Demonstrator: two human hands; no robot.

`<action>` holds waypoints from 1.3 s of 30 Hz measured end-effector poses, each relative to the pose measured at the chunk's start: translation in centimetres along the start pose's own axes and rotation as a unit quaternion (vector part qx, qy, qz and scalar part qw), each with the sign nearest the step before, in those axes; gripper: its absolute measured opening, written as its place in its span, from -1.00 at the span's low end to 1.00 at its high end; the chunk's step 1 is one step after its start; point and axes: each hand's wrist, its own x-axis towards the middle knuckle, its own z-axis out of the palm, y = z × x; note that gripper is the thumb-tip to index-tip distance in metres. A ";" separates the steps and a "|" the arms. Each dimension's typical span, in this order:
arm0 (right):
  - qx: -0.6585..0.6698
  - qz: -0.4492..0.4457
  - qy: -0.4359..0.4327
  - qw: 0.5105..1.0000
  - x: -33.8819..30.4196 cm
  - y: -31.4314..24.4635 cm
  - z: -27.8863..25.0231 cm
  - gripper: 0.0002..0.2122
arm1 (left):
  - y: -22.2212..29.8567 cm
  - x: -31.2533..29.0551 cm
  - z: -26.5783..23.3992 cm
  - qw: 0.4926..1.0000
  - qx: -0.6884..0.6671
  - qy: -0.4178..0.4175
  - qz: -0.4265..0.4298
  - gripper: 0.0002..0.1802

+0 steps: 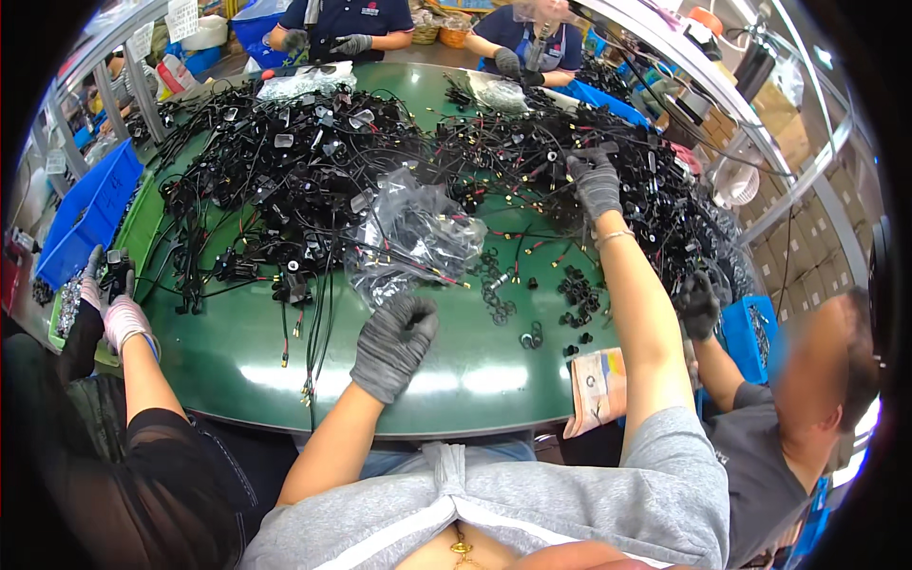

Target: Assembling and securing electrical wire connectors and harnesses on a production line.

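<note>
My left hand (pixel 394 349), in a grey knit glove, rests over the near part of the green table (pixel 456 356). Its fingers are curled in and nothing shows in them. Stretched far forward, my right hand (pixel 597 182), gloved the same way, is at the right-hand heap of black cabled parts (pixel 503 142). Its fingertips are bent among the dark parts, and what they grip is hard to make out. A clear plastic bag (pixel 418 228) with cables lies beyond my left hand. Small black rings (pixel 579 294) are scattered below my right hand.
A larger heap of black cabled parts (pixel 275 161) covers the far left. A folded cloth (pixel 597 389) lies at the near edge. Blue bins (pixel 90 204) (pixel 755 332) stand at both sides. Co-workers with gloved hands (pixel 123 313) (pixel 698 304) work left, right and across the table.
</note>
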 end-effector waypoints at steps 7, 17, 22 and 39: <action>0.313 -0.126 -0.122 0.933 -15.7 -12.4 -5.6 -0.85 | 2.8 0.7 -0.1 0.866 -0.386 -0.157 -0.276 0.06; 0.162 -0.266 -0.200 0.929 -27.1 -12.3 -3.4 -0.72 | 1.5 -4.8 0.3 0.839 -0.451 -0.185 -0.240 -0.29; -0.109 -0.084 -0.073 0.988 -21.3 -5.0 -4.6 -0.77 | 0.2 -6.0 1.1 0.920 -0.366 0.002 -0.141 -0.35; -0.396 0.011 -0.283 0.873 -14.0 0.5 -6.9 -0.69 | 0.9 -5.6 1.1 0.902 -0.393 0.064 -0.165 -0.42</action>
